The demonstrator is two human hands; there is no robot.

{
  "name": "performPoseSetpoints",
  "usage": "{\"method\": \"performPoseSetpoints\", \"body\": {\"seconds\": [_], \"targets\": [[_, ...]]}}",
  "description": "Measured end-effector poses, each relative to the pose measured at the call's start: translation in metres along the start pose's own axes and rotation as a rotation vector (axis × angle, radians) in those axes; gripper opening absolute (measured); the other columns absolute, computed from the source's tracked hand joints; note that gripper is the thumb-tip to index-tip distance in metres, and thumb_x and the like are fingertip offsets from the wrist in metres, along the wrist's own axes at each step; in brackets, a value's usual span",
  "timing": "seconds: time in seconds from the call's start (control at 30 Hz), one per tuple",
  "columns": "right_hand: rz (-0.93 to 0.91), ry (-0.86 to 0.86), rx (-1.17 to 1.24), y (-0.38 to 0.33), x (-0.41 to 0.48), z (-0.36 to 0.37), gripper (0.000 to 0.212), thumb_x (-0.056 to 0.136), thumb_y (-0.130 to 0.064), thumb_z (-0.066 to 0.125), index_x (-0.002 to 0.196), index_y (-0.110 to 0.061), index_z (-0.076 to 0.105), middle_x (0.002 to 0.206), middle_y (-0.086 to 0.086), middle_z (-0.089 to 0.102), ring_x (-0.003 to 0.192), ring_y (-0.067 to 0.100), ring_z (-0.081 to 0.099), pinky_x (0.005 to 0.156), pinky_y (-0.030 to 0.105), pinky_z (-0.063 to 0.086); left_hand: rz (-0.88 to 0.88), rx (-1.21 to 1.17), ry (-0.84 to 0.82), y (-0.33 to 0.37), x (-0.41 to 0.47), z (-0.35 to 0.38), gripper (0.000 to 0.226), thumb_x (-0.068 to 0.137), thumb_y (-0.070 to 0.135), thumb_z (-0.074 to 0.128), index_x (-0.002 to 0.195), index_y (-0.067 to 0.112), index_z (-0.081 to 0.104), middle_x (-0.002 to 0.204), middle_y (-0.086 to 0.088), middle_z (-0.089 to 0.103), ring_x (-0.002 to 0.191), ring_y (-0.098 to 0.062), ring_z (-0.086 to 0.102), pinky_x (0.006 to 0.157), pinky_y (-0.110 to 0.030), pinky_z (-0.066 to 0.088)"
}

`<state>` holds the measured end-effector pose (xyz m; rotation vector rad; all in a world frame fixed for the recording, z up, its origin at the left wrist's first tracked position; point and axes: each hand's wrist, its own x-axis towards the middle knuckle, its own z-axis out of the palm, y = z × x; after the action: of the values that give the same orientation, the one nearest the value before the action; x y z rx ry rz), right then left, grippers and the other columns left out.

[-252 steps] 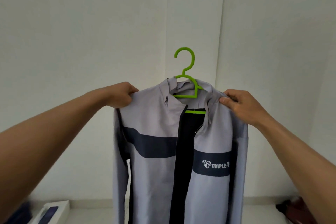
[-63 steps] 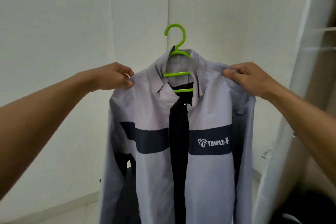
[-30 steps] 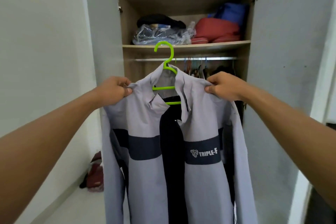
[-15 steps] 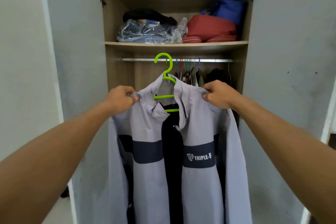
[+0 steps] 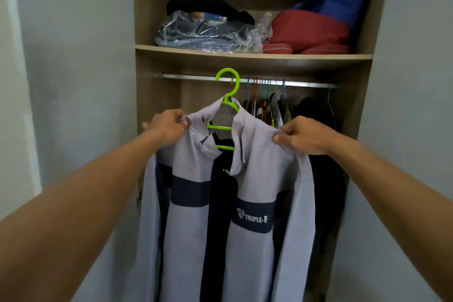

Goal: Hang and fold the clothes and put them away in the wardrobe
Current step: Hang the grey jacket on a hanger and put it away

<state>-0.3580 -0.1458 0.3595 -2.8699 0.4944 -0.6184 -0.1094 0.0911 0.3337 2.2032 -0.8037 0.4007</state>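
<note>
Both hands pinch the jacket's shoulders: left hand (image 5: 168,126) and right hand (image 5: 302,135) hold the grey jacket (image 5: 255,179) on its green hanger (image 5: 226,95) before the rail (image 5: 304,84); the hook looks level with the rail, perhaps not yet over it, below the shelf (image 5: 245,55)

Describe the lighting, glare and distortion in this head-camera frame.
Head view: soft, even light; the wardrobe's lower right interior falls into deep shadow; glare glints off the plastic bag and the metal rail; wide-angle bending bows the shelf edge and stretches both forearms; the jacket logo stays sharp.
</note>
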Motion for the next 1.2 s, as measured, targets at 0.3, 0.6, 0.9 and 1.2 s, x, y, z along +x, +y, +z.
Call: {"method": "performPoseSetpoints", "body": {"seconds": [0.3, 0.6, 0.9, 1.2], "targets": [[-0.048, 0.050, 0.403, -0.012, 0.070, 0.030, 0.039, 0.096, -0.025, 0.063, 0.064, -0.004, 0.057, 0.060, 0.005, 0.043, 0.054, 0.012, 0.040, 0.064, 0.034, 0.034, 0.033, 0.014, 0.034, -0.009, 0.099, 0.034, 0.011, 0.098, 0.027, 0.056, 0.094, 0.020, 0.064, 0.101, -0.009, 0.067, 0.091, -0.031, 0.061, 0.081, -0.039, 0.053], [0.038, 0.200, 0.592, -0.021, 0.142, 0.067, 0.036, 0.091, -0.018, 0.063, 0.060, -0.015, 0.044, 0.063, 0.009, 0.036, 0.056, 0.019, 0.036, 0.059, 0.034, 0.029, -0.111, -0.414, -0.154, -0.011, 0.147, 0.071, 0.031, 0.106, 0.024, 0.038, 0.125, 0.022, 0.063, 0.112, -0.013, 0.063, 0.101, -0.035, 0.062, 0.090, -0.048, 0.054], [0.045, 0.266, 0.612, -0.046, 0.215, 0.105, 0.045, 0.093, -0.023, 0.054, 0.051, -0.020, 0.039, 0.046, -0.006, 0.032, 0.047, 0.016, 0.035, 0.053, 0.031, 0.029, -0.220, -0.523, -0.255, 0.021, 0.169, 0.084, 0.052, 0.102, 0.052, 0.044, 0.131, 0.010, 0.054, 0.118, -0.014, 0.063, 0.097, -0.031, 0.066, 0.067, -0.046, 0.063], [-0.083, 0.182, 0.627, -0.068, 0.273, 0.130, 0.047, 0.103, -0.032, 0.046, 0.058, -0.020, 0.045, 0.050, -0.006, 0.042, 0.045, 0.011, 0.039, 0.048, 0.027, 0.030, -0.189, -0.708, -0.208, 0.009, 0.238, 0.089, 0.026, 0.095, 0.025, 0.065, 0.111, 0.005, 0.067, 0.108, -0.019, 0.073, 0.095, -0.031, 0.072, 0.077, -0.042, 0.061]]}}
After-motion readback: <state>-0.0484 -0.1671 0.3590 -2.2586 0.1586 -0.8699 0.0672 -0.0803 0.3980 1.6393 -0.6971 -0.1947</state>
